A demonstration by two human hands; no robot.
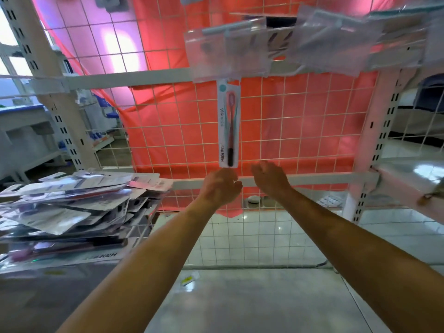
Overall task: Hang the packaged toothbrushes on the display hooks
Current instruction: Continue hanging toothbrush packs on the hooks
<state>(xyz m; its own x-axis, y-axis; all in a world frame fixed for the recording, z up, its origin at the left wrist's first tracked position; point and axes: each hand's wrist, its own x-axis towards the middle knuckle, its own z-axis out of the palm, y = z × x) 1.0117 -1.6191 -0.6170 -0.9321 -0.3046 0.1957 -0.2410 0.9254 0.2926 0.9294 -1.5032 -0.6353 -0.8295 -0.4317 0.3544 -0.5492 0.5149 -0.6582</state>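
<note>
Grid: white wire grid panel point(298, 131) on slotted white uprights, standing upright ahead.
Backdrop: red cloth point(264, 104) draped behind the grid.
Stock: loose pile of carded toothbrush packs point(72, 203), lower left, well apart from the hands.
Upper row: blurred clear plastic packs point(228, 49) hanging across the top.
Task item: white card pack with red toothbrush point(228, 126), hanging upright at the grid's middle, below the clear packs.
Left hand point(219, 188): fingers curled right under the pack's bottom edge; cannot tell whether they grip it.
Right hand point(269, 176): just beside the left hand, fingers curled in, nothing held.
</note>
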